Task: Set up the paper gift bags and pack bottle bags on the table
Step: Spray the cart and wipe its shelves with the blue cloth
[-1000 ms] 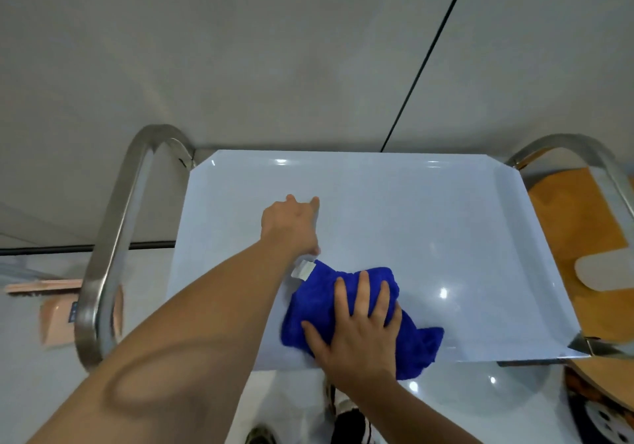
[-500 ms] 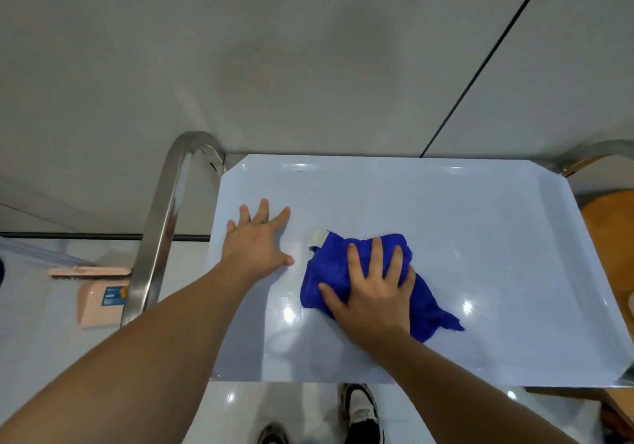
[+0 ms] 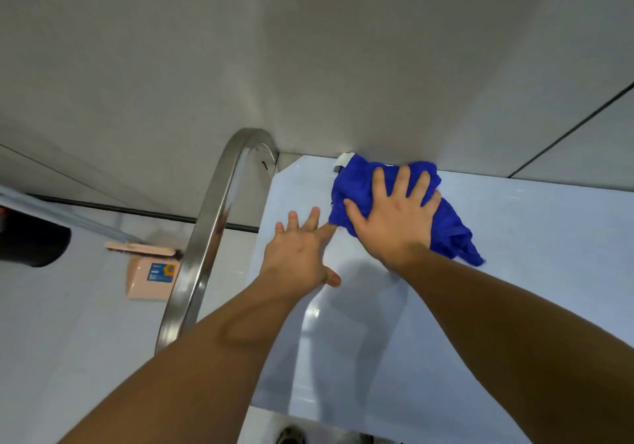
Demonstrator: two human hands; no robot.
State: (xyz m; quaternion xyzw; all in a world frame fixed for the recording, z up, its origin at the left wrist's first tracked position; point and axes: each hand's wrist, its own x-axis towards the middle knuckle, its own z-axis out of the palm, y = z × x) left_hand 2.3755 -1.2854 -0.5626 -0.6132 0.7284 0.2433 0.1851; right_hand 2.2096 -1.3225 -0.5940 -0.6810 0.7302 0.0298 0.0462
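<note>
Right hand (image 3: 394,217): spread flat, palm down, fingers splayed, pressing on the blue cloth (image 3: 356,183); nothing gripped.
Left hand (image 3: 298,251): open, fingers stretched forward, laid on the tabletop (image 3: 514,272) just left of the cloth; index fingertip touching or nearly touching the cloth edge, hard to say which.
Blue cloth: deep blue, soft and fuzzy, bunched into folds; white tag (image 3: 343,159) at its far left corner; sits at the far left corner of the tabletop, against the wall (image 3: 308,49); tail of fabric trailing right past the wrist.
Tabletop: pale blue-white, smooth and glossy, with small light reflections and forearm shadows; right side cut off by the frame.
Rail (image 3: 206,237): curved tube of brushed steel, arching along the tabletop's left edge.
Wall: plain matte grey panels, one dark seam at upper right.
Floor (image 3: 68,323): pale and shiny; peach plastic dustpan (image 3: 151,279) with blue label, print unreadable; brush (image 3: 140,248) beside it.
Dark object (image 3: 31,244): black, at left edge, cut off, unidentifiable.
Shoes (image 3: 291,436): only tips visible at bottom edge.
Gift bags and bottle bags: none in view.
</note>
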